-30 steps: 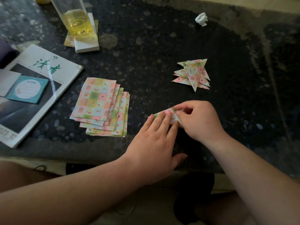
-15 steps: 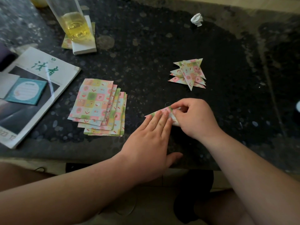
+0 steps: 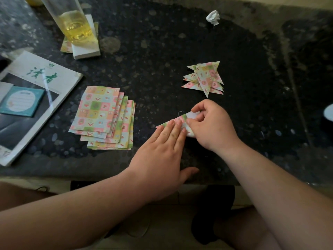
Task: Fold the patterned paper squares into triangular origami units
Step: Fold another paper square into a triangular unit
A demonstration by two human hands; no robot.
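Squares (image 3: 102,116) lie left, triangles (image 3: 205,78) beyond; left fingers (image 3: 170,129) press flat, right fingers (image 3: 199,106) pinch paper (image 3: 180,119).

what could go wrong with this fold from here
1. The right hand pinches a flap of the half-folded paper while the left hand only presses it flat; a pull might slide it and skew the crease.
2. The glass of yellow liquid stands on a small white block beyond the stack of sheets; a knock could wet them.
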